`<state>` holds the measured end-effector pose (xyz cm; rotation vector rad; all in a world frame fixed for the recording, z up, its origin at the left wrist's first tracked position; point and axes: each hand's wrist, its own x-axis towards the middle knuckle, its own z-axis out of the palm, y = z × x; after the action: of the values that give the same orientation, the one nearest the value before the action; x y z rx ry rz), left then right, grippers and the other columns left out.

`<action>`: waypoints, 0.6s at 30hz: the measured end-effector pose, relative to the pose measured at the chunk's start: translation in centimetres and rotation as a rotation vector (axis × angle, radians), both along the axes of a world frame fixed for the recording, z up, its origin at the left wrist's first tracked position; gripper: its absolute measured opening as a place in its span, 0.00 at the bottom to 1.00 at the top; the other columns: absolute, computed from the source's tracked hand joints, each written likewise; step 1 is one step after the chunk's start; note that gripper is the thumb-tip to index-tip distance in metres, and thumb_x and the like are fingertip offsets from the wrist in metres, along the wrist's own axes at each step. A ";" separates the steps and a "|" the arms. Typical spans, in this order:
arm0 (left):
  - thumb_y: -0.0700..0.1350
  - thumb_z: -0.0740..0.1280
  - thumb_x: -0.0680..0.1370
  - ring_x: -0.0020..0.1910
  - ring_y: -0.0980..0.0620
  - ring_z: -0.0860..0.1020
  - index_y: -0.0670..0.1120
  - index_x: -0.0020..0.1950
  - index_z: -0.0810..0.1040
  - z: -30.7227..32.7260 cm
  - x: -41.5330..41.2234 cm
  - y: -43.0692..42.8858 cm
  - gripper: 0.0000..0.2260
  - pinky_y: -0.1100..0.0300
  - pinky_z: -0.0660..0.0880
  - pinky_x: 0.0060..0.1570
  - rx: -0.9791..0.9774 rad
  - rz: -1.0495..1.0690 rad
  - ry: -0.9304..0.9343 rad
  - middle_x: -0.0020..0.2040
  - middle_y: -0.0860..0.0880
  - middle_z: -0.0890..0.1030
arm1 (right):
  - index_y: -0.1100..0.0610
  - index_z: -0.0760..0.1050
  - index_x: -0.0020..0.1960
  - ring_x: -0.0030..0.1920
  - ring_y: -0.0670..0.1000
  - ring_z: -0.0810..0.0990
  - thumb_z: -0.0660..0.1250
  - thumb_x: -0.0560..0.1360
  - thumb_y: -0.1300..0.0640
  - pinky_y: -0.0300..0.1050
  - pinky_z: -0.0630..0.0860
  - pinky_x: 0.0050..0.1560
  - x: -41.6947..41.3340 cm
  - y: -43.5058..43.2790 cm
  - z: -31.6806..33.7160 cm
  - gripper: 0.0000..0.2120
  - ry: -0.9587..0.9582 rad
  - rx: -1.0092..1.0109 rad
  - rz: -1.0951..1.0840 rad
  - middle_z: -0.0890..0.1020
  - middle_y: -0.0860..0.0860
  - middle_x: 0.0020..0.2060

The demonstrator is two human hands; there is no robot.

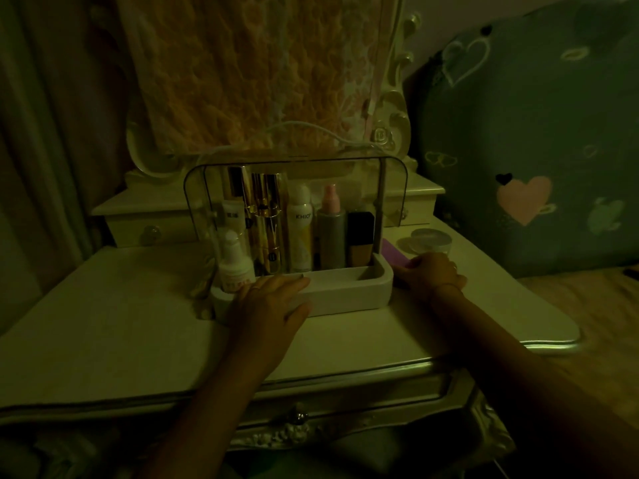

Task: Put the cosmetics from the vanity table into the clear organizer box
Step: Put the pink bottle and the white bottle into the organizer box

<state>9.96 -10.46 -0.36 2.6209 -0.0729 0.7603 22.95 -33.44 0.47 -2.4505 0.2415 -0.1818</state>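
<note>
Left hand (273, 299) is lying flat, fingers spread, on the organizer box (345, 292) rim — right hand (430, 273) is curling around a purple nail file (397, 252).

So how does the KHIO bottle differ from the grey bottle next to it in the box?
The KHIO bottle is white and yellowish with a rounded white cap; the grey bottle has a narrow pink pump top. The KHIO bottle carries printed lettering; the grey bottle looks plain. Both stand upright, side by side, in the organizer.
</note>
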 end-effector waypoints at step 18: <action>0.52 0.64 0.75 0.65 0.49 0.68 0.55 0.64 0.72 0.0 0.1 0.1 0.17 0.52 0.57 0.64 0.018 0.014 0.029 0.65 0.53 0.74 | 0.57 0.76 0.53 0.49 0.53 0.79 0.67 0.73 0.57 0.49 0.75 0.53 -1.6 -1.1 3.0 0.10 -0.504 0.510 0.003 0.79 0.50 0.43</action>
<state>10.03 -10.37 -0.36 2.6508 -0.0532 0.7299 21.36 -34.56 3.51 -1.8296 0.0498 -0.6412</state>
